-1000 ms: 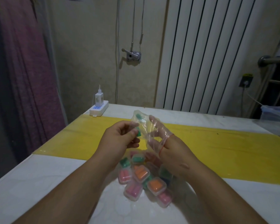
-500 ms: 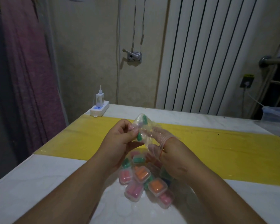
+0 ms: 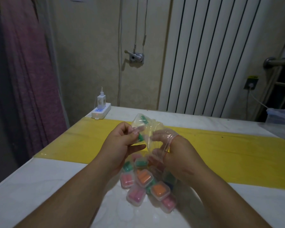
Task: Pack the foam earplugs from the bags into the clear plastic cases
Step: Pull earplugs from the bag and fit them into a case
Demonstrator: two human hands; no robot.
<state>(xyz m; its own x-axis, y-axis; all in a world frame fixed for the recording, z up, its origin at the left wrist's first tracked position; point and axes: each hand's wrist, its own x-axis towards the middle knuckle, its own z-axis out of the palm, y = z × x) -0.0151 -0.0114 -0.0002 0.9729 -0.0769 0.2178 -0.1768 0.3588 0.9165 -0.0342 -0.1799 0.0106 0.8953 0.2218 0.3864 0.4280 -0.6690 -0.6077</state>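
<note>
Above the pile of clear cases (image 3: 143, 178) lying on the table (image 3: 39, 186), a clear bag (image 3: 149, 129) is held up. Its side is pinched between the thumb and curled fingers of the left hand (image 3: 120, 145), just beside a green earplug (image 3: 140, 137) inside it. The fingers of the right hand (image 3: 176, 150) are pushed into its mouth; whether anything is gripped there cannot be told.
</note>
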